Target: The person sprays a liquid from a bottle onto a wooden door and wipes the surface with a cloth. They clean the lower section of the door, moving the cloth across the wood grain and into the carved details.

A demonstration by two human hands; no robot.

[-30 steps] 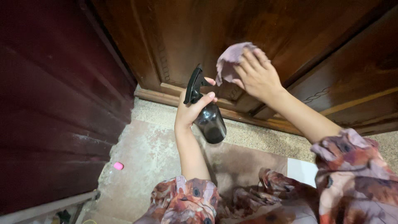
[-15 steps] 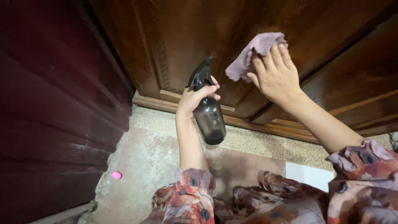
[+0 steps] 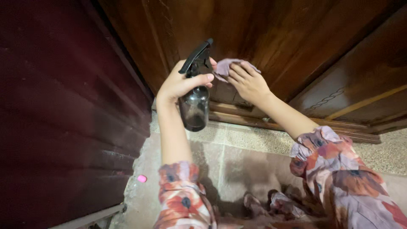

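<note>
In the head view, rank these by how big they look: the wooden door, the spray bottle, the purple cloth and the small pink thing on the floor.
1. wooden door, by far the largest
2. spray bottle
3. purple cloth, though the right hand hides much of it, so its rank below the bottle is unsure
4. small pink thing, the smallest

A: Setting, type?
B: Home, at a doorway. Evidence: carved dark wooden door (image 3: 271, 38), wooden threshold (image 3: 292, 127), speckled stone floor (image 3: 250, 140), worn mat (image 3: 250, 169), dark red wall panel (image 3: 63, 118).
A: Condition?
B: Lived-in; floor edges chipped.

Spray bottle (image 3: 194, 101) left of cloth (image 3: 224, 68) (both before the door (image 3: 271, 38)).
</note>
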